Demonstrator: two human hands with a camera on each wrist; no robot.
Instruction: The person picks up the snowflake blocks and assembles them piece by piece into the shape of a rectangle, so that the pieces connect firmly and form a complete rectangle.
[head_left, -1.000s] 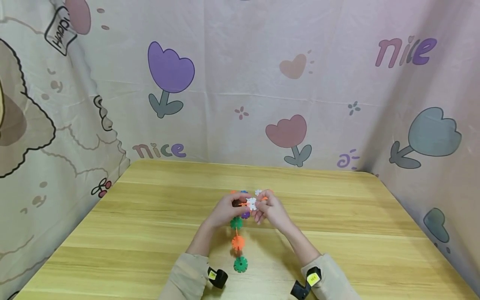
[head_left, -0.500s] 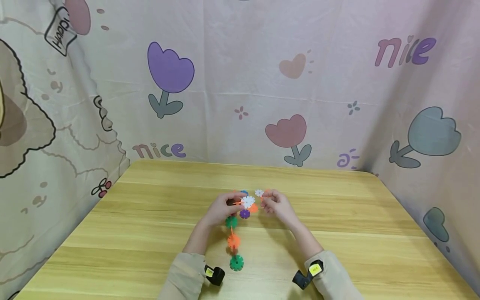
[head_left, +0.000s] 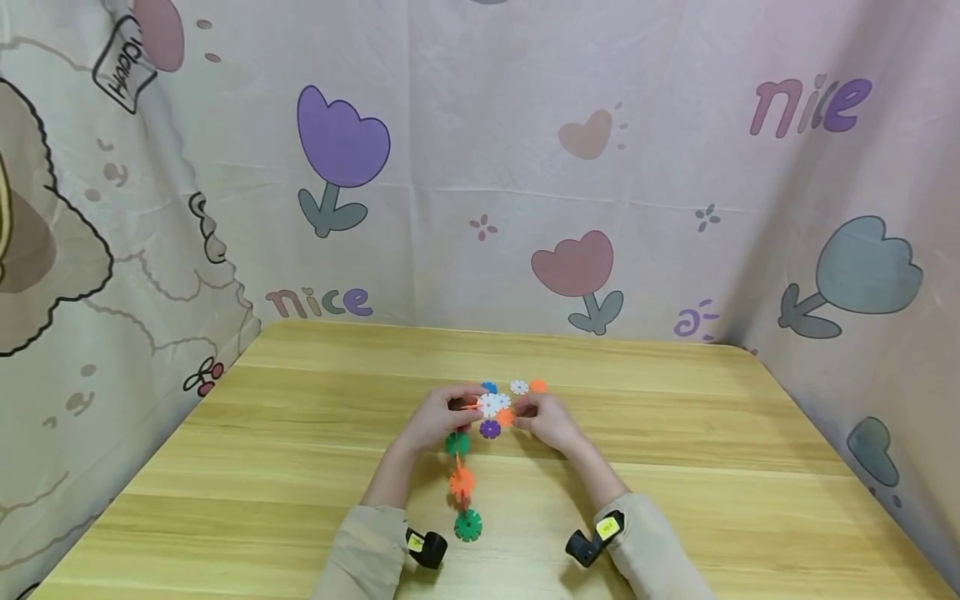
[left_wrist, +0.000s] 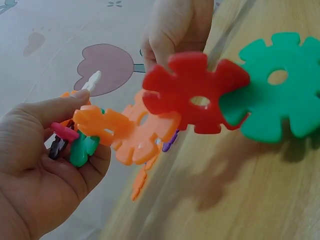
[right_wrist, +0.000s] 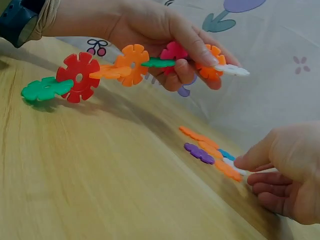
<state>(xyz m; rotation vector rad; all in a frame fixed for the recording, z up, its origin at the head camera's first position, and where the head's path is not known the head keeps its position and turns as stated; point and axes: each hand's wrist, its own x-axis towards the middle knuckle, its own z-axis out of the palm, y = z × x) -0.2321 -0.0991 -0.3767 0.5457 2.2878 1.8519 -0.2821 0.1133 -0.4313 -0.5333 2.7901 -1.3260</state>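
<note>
My left hand (head_left: 438,421) pinches one end of a chain of interlocking snowflake discs (right_wrist: 132,65) between thumb and fingers. A white disc (right_wrist: 235,70) tips the held end, slotted to an orange disc (right_wrist: 210,62). Pink, green and orange discs follow toward a red disc (left_wrist: 197,95) and a green disc (left_wrist: 280,87) at the far end, which hangs toward me close over the table. My right hand (right_wrist: 287,175) is low at the loose discs, its thumb tip right at a white loose disc (right_wrist: 232,164) and its fingers curved below with a gap.
Loose discs lie flat on the wooden table (head_left: 675,467): a purple disc (head_left: 490,429), a blue disc (head_left: 489,387), orange discs and, farther back, a white disc (head_left: 519,387) beside an orange disc (head_left: 537,387). A patterned curtain (head_left: 465,167) stands behind.
My right hand has come off the chain's white end, drawn right, then moved back left to the loose discs. The left hand has shifted slightly left with the chain.
</note>
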